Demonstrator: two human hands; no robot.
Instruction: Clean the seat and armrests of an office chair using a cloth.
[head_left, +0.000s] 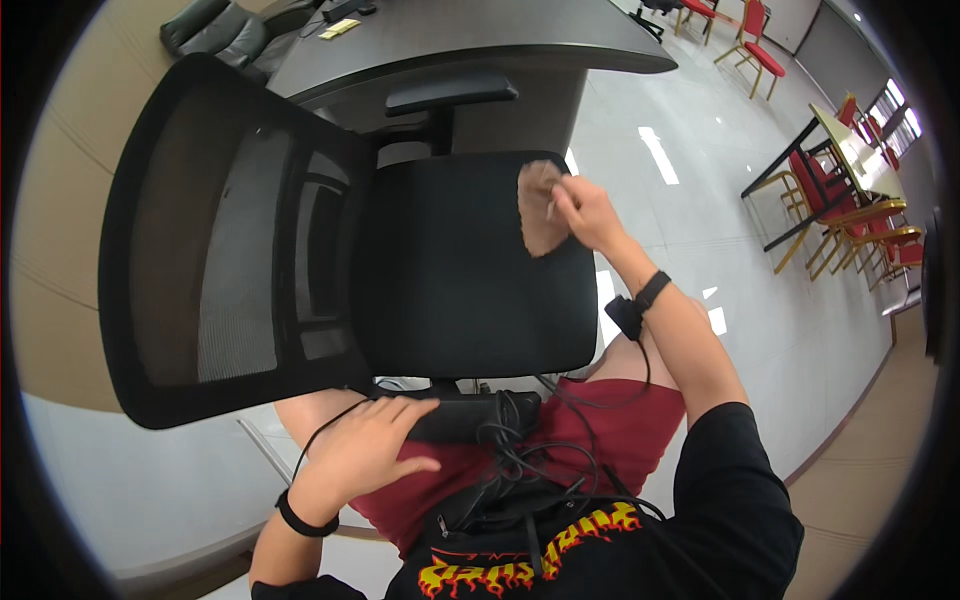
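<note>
In front of me stands a black office chair with a mesh backrest (240, 247) on the left and a padded fabric seat (465, 262). My right hand (589, 206) pinches a thin brown cloth (541, 214) at the seat's right side. The cloth hangs over or lies on the seat surface; exact contact is hard to tell. At the chair's near side, my left hand (367, 442) is spread open, its fingertips at the near armrest (465, 418). Whether it presses on that armrest cannot be seen. The far armrest (450, 94) sits beyond the seat.
A dark desk (480, 34) with a yellow notepad (340, 28) stands behind the chair. Tangled black cables (510, 442) hang at my waist. A grey leather armchair (225, 34) is at the back left. Red chairs (821, 184) surround a table (859, 154) on the right.
</note>
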